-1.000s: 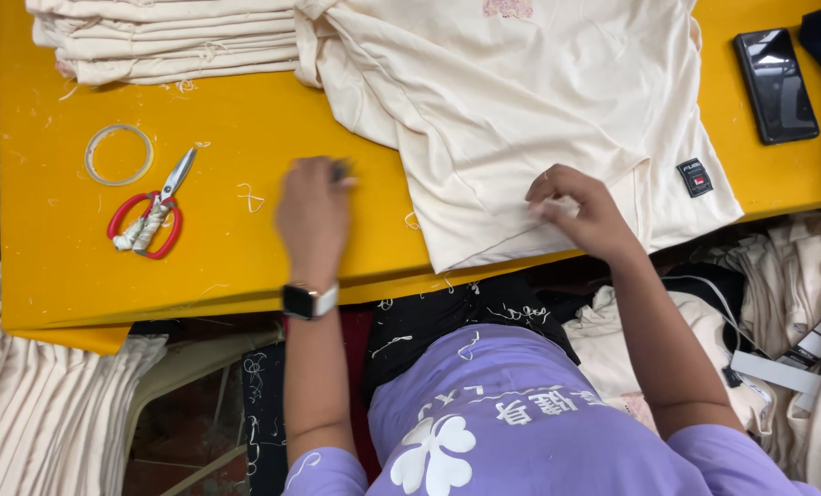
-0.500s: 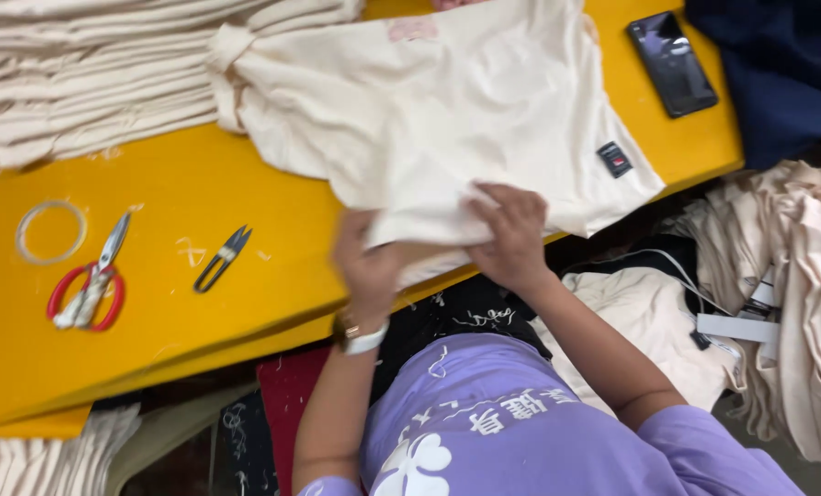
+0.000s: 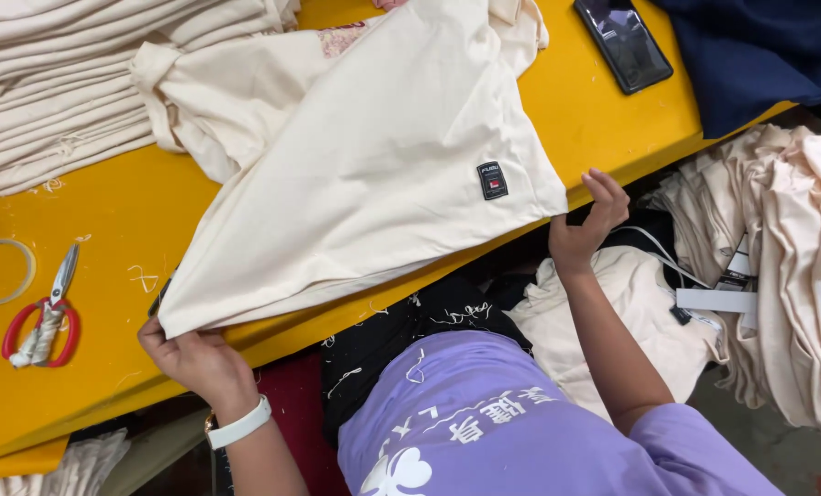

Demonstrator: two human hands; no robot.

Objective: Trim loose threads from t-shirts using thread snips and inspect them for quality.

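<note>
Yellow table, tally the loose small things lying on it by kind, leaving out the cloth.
Red-handled scissors: 1
Clear tape roll: 1
Black phone: 1
Total: 3 on the yellow table

Cream garment (image 3: 364,174), centre frame: matt woven cloth, soft, creasing; small black sewn label looking smooth. Table (image 3: 107,230), left: yellow, smooth, faintly sheening, loose thread scraps lying on it. Scissors (image 3: 43,317), lower left: dull metal blades, red glossy plastic handles. Phone (image 3: 623,41), upper right: black glass, reflecting glossily.
</note>
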